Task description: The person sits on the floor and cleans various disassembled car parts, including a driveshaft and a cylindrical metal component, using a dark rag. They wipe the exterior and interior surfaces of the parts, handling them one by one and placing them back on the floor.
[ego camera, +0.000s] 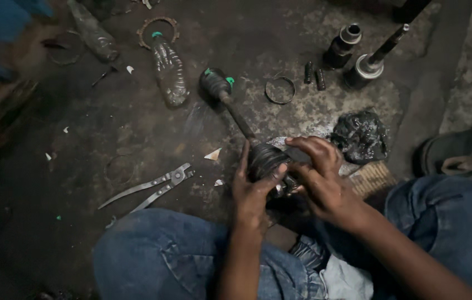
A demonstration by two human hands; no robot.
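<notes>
A long dark axle shaft (237, 114) lies on the oily floor, running from a boot with green clips (215, 83) at its far end to a black ribbed rubber boot (266, 159) near me. My left hand (251, 191) grips the near boot from the left, fingers wrapped on it. My right hand (319, 172) closes over the boot's right side and the joint end beneath it. Both hands are greasy. The joint itself is mostly hidden by my fingers.
Metal pliers (152, 186) lie left of my knee. A plastic bottle (169, 69), a metal ring clamp (279, 90), two joint housings (353, 55) and a crumpled black bag (361, 136) lie beyond. A woven brush (372, 178) sits by my right leg.
</notes>
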